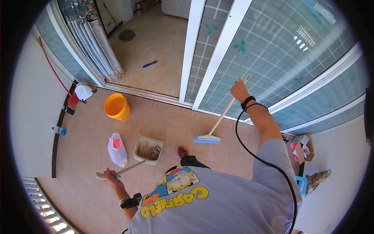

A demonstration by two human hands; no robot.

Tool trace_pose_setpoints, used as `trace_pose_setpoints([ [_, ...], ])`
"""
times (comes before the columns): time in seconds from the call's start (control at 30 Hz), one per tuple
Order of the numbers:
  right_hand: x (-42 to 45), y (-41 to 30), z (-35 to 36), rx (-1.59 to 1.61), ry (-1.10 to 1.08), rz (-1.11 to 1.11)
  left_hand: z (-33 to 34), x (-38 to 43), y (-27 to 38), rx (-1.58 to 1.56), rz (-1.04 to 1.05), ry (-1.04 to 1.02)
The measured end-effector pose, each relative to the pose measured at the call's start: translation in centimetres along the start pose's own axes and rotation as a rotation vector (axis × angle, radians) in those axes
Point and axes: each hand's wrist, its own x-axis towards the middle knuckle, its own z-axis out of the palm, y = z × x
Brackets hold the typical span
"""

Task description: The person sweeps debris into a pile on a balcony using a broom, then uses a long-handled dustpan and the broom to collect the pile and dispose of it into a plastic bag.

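My right hand (pixel 239 91) grips a broom (pixel 222 117) near the top of its pale handle. The broom's blue bristles touch the tiled floor in front of my shoe. At the lower left, my left hand (pixel 111 177) is closed around the handle of a long-handled dustpan (pixel 143 146). The dustpan lies with its open tray facing up, and a clump of brown debris (pixel 155 152) sits inside it. Broom head and dustpan are apart, with my dark red shoe (pixel 182 152) between them.
Left of the dustpan stands a white plastic bag (pixel 117 152); beyond it is a yellow bucket (pixel 117 106). A water bottle (pixel 59 130) and red-handled brush (pixel 73 100) are by the left wall. Glass sliding doors (pixel 248 52) rise ahead. An open cardboard box (pixel 309 150) is at right.
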Motion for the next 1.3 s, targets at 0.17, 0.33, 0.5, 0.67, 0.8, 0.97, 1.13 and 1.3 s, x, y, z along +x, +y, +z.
trace_pose_setpoints([
  [0.17, 6.7, 1.6, 3.3, 0.014, 0.112, -0.093, 4.1, 0.0, 0.3, 0.015, -0.025, -0.004],
  [0.33, 10.2, 1.8, 3.7, 0.097, 0.191, -0.157, 5.8, -0.6, 0.1, 0.021, -0.021, 0.029],
  [0.5, 10.0, 1.8, 4.6, 0.167, 0.239, -0.331, 5.3, -0.4, -1.5, 0.04, -0.056, 0.026],
  [0.67, 9.5, 1.4, 4.3, 0.265, 0.218, -0.382, 6.3, -0.2, -2.5, 0.042, -0.091, -0.015],
  [0.8, 10.5, 0.2, 3.7, 0.29, 0.228, -0.39, 6.9, -0.3, -2.2, 0.044, -0.091, 0.017],
  [0.97, 11.9, -5.2, -0.2, 0.572, 0.239, -0.434, 6.9, -0.3, -2.2, -0.011, -0.132, 0.115],
  [1.13, 10.4, -17.5, -7.0, 1.166, 0.033, -0.636, 13.5, 0.0, 1.2, -0.018, -0.199, -0.059],
  [1.3, 9.7, -27.7, -19.8, 1.666, 0.086, -0.882, 17.8, -2.3, 2.3, -0.05, -0.183, -0.094],
])
